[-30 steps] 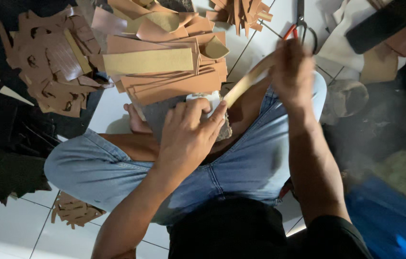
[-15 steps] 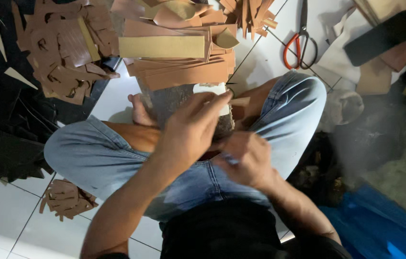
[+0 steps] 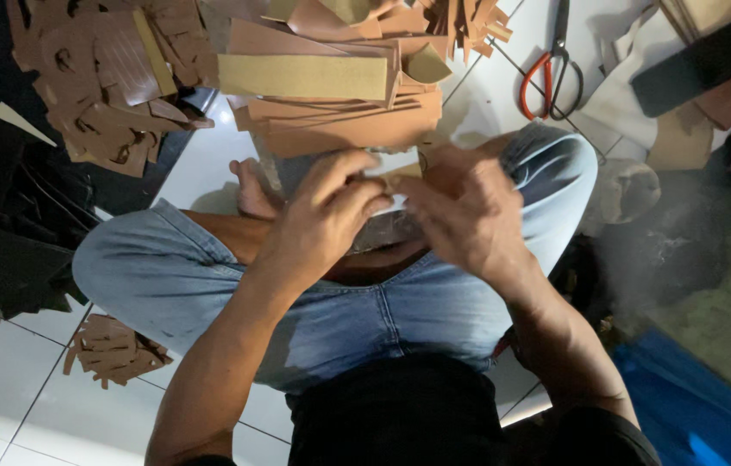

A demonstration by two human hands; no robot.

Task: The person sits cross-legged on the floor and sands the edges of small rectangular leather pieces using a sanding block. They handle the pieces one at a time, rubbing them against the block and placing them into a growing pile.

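Note:
I sit cross-legged in blue jeans [image 3: 167,267] on a tiled floor. My left hand [image 3: 322,220] and my right hand [image 3: 464,216] meet over my lap. Both pinch a small pale piece [image 3: 389,164] with a tan edge, and the fingers hide most of it. Just beyond the hands lies a stack of long tan and brown strips [image 3: 339,103].
Red-handled scissors [image 3: 546,78] lie on the floor at the upper right, beside a black flat piece [image 3: 697,65] and tan offcuts. A heap of brown cut-out scraps [image 3: 111,86] and black sheets [image 3: 3,242] fills the left. More scraps [image 3: 111,349] lie by my left knee.
My right hand, raised a second ago with a tan strip near the scissors, has come down to my lap and now meets the left hand on the small piece.

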